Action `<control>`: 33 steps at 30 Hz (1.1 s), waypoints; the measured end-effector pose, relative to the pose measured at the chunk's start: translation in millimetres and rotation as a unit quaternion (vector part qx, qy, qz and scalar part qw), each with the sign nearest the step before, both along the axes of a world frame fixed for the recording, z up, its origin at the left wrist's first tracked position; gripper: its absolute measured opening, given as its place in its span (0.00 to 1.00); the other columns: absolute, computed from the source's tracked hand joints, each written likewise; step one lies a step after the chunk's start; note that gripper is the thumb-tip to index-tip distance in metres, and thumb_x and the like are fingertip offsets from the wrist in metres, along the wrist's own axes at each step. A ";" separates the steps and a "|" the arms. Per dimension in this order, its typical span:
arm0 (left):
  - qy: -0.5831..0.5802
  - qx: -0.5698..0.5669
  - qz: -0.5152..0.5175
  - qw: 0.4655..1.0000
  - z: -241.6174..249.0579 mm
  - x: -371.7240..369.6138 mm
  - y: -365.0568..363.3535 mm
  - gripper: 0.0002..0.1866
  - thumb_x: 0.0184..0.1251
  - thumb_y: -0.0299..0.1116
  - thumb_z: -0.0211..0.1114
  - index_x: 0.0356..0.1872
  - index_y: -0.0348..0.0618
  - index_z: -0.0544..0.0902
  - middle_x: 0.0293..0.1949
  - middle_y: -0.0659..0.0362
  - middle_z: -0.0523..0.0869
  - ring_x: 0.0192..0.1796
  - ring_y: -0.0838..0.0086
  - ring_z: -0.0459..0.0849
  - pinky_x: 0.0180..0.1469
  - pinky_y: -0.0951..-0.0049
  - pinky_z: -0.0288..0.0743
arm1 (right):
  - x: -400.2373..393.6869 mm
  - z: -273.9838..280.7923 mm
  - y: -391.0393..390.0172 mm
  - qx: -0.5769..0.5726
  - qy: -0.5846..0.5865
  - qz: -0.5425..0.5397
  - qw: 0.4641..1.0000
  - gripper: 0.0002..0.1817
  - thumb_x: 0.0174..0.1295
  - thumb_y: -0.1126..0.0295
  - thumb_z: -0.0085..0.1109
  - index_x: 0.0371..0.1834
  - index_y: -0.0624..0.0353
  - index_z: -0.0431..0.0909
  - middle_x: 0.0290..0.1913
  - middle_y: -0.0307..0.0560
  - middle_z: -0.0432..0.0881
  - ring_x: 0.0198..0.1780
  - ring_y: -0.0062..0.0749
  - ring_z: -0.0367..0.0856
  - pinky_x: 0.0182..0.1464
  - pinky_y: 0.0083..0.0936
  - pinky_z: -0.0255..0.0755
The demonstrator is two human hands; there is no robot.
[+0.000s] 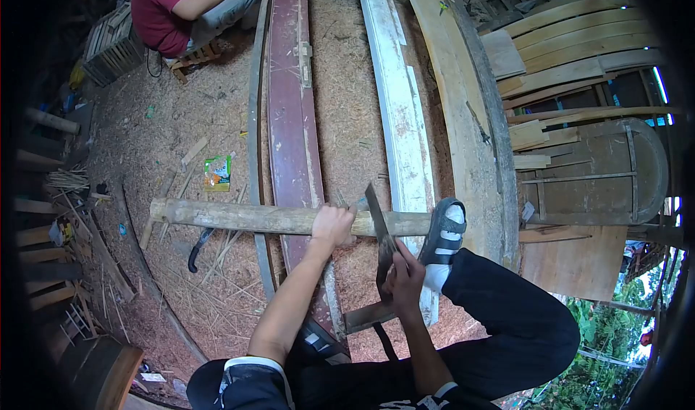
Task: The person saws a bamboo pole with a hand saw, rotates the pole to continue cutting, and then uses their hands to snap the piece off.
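Note:
A long pale wooden pole [232,215] lies crosswise over a maroon board [289,106] and a white-painted board [399,113]. My left hand [334,224] is closed round the pole, right of its middle. In my right hand [405,277] is a handsaw [378,214], its fingers wrapped about the handle end. The saw's blade crosses the pole between my left hand and my sandalled foot [445,232], which rests on the pole's right end. Whether the teeth have cut into the wood cannot be made out.
At the upper left a person in a maroon shirt [163,11] sits low beside a wooden crate [112,44]. A black-handled tool [195,254] and a bright packet [217,173] lie on the shavings-covered ground. Wide planks [463,120] run along the right, with stacked boards [579,40] beyond.

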State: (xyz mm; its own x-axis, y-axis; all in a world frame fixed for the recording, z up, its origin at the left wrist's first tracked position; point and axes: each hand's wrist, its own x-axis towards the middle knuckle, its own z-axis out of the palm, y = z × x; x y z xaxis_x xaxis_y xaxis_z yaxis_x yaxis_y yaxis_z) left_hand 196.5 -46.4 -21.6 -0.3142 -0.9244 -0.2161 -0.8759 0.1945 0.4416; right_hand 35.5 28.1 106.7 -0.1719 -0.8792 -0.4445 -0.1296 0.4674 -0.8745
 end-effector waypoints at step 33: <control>-0.003 -0.020 0.011 1.000 -3.2 0.0 -1.2 0.32 0.40 0.52 0.80 0.44 0.43 0.81 0.33 0.52 0.89 0.40 0.57 0.89 0.42 0.59 0.82 | -12.0 -11.4 4.5 -0.043 0.037 0.020 0.998 0.22 0.75 0.69 0.50 0.69 0.64 0.72 0.15 0.26 0.60 0.13 0.10 0.54 0.15 0.18 0.50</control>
